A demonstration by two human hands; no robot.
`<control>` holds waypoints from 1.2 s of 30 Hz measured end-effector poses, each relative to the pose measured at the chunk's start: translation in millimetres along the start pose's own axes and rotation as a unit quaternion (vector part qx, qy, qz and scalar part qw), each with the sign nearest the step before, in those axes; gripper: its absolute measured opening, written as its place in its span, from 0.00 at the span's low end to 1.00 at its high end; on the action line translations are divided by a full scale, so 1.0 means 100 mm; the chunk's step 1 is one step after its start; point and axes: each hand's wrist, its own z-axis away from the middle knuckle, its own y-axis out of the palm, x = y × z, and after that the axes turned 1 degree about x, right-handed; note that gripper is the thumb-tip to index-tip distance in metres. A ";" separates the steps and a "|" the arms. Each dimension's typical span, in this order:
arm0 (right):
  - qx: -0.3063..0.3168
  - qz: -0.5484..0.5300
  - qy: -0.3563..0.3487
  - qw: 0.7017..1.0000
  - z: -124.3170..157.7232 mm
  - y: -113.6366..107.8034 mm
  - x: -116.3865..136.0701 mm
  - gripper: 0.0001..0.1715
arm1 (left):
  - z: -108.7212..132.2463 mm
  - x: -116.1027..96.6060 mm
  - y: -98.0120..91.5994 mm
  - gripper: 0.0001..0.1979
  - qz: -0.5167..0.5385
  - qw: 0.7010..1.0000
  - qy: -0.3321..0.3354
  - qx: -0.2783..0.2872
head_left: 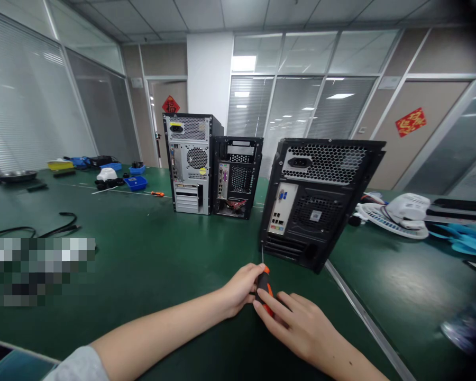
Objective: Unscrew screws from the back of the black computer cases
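A screwdriver (pixel 265 280) with an orange and black handle is between my hands, its thin shaft pointing away from me. My left hand (pixel 241 288) grips the front of the handle between thumb and fingers. Around the rear of the same handle, my right hand (pixel 291 317) closes its fingers. The screwdriver's tip meets the lower left edge of a black computer case (pixel 317 211), which stands with its back panel facing me. The exact screw at the tip is too small to make out.
Two more computer cases, one silver-backed (pixel 190 164) and one black (pixel 240 177), stand further back. Another screwdriver (pixel 157 194) and a blue tray (pixel 135 183) lie left of them. At right are a white fan (pixel 406 211) and blue blades (pixel 466 238). Black cables (pixel 59 227) lie at left.
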 end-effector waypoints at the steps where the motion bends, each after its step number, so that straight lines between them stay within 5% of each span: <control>1: 0.000 0.000 0.000 1.000 0.00 0.00 0.00 0.19 | 0.00 0.00 0.00 0.22 0.001 1.000 -0.002 0.000; 36: -0.040 0.000 0.035 0.999 0.00 0.01 -0.01 0.13 | 0.02 -0.02 0.02 0.16 0.078 0.994 -0.054 0.050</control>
